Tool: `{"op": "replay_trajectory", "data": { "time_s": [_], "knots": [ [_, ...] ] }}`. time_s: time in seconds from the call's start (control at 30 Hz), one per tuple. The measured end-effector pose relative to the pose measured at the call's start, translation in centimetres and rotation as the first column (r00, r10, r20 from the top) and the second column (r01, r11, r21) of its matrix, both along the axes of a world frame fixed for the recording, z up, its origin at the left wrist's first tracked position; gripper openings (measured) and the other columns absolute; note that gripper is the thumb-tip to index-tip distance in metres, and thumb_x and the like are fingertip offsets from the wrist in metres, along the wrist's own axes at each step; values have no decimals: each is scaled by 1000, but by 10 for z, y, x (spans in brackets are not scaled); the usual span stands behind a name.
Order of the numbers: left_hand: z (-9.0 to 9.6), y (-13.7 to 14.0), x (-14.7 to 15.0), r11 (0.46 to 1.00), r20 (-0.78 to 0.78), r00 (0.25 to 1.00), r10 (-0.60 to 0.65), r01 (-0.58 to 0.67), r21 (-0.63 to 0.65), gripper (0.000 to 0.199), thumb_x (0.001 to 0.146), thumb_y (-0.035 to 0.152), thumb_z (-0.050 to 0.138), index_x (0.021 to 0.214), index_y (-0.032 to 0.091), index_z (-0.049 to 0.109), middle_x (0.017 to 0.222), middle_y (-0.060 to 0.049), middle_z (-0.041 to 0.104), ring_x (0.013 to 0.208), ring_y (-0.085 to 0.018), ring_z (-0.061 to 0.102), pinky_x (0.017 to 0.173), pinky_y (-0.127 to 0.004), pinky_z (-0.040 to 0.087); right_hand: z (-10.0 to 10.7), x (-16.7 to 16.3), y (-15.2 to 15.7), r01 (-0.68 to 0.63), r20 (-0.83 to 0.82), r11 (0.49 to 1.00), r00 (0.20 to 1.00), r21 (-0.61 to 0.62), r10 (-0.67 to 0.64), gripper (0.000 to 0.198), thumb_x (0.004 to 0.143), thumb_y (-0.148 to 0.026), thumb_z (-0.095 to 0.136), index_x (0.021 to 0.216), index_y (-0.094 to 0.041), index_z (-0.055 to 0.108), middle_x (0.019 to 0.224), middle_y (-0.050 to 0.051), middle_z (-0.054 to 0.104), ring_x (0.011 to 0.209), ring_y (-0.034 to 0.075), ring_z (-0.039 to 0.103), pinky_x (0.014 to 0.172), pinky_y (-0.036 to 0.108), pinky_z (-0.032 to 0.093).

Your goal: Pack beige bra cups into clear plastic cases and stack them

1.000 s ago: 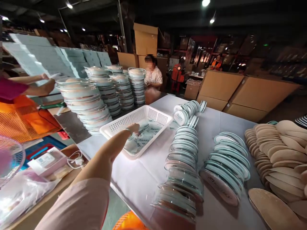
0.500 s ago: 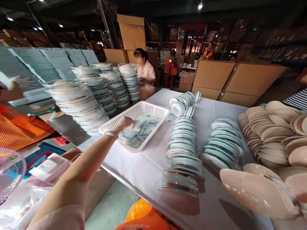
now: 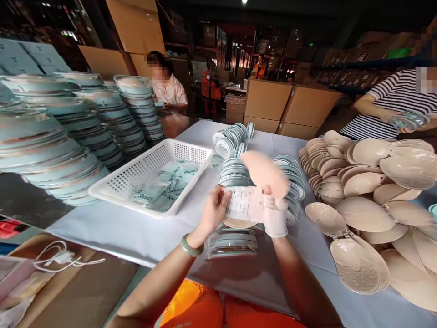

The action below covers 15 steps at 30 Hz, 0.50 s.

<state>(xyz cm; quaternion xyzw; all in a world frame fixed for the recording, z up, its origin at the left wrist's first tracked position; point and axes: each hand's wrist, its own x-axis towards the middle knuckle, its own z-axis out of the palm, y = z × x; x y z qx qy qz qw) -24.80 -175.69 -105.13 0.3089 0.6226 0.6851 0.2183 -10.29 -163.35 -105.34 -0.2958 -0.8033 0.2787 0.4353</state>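
Note:
My left hand [image 3: 214,210], with a bracelet at the wrist, pinches the left end of a clear flat packet [image 3: 243,203] with printing on it. My right hand [image 3: 276,217] wears a white glove and grips a beige stick-on bra [image 3: 266,173], its raised cup blurred by motion. The packet's right end meets the gloved fingers; whether they also grip it I cannot tell. Part of a beige cup [image 3: 239,223] shows under the packet. Below and behind the hands runs a row of round pale-green cases [image 3: 235,169]. More such packets [image 3: 177,180] lie in a white basket [image 3: 136,167] to the left.
Tall stacks of round cases [image 3: 64,155] stand at the left. A second row of cases [image 3: 290,171] lies right of the middle. Beige bras [image 3: 365,214] are heaped at the right. A person in a striped top [image 3: 385,100] and another in a pale shirt [image 3: 172,91] are across the table.
My left hand has left the basket and come to the middle with a packet. My right hand has brought the bra leftward to it. The view has turned right.

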Motion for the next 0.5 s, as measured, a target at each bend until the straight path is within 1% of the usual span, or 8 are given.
{"op": "replay_trajectory", "data": {
  "time_s": [0.07,0.17,0.2,0.23,0.27,0.37,0.43,0.5],
  "knots": [
    [3,2,-17,999,79,997,-2,0,36,37,66,46,76,82,21,55,74,0,61,71,-17,56,65,-28,45,16,5,-6,-203,203,939,968,278,149,52,99,-31,46,146,-9,52,143,20,59,136,30,55,114,43,48],
    [13,1,-25,997,197,979,-51,38,66,53,59,47,77,99,23,52,88,-3,67,81,-24,66,73,-36,55,38,16,-16,-577,606,644,766,503,214,56,90,-27,62,144,-14,54,157,22,44,140,35,49,116,56,42],
    [18,1,-22,994,244,965,-93,74,85,60,57,46,79,104,24,50,86,-1,66,80,-24,67,72,-37,56,42,19,-18,-624,663,598,723,504,195,54,89,-29,67,141,-15,57,160,23,40,139,37,49,113,58,44],
    [24,1,-18,985,291,944,-155,125,117,67,55,44,82,109,25,47,86,0,66,80,-25,68,71,-38,57,42,21,-18,-619,682,607,712,498,166,52,89,-32,68,138,-18,59,161,22,38,139,38,49,112,58,45],
    [30,0,-13,970,333,915,-229,186,157,74,54,42,84,115,26,46,89,0,67,81,-25,70,72,-38,58,39,23,-17,-568,668,658,732,494,131,49,91,-34,68,137,-20,61,160,20,41,138,37,51,110,56,47],
    [41,-11,-6,880,389,790,-474,410,239,84,68,39,84,138,29,40,119,-9,70,99,-28,73,81,-40,61,19,31,-3,-305,587,882,808,359,41,42,96,-30,58,138,-23,63,142,14,61,126,31,61,106,42,53],
    [34,-25,-7,839,289,788,-544,513,180,65,83,40,75,140,30,47,134,-11,66,118,-30,68,97,-44,58,8,39,10,-201,577,950,816,240,27,41,95,-31,57,134,-21,66,130,13,69,117,30,66,98,38,57],
    [12,-38,-9,870,83,866,-493,492,37,39,90,41,69,125,27,62,131,-11,67,128,-30,62,112,-48,49,5,46,23,-172,579,963,815,206,21,36,95,-32,56,125,-19,70,119,13,73,108,28,70,89,35,60]
  ]
}}
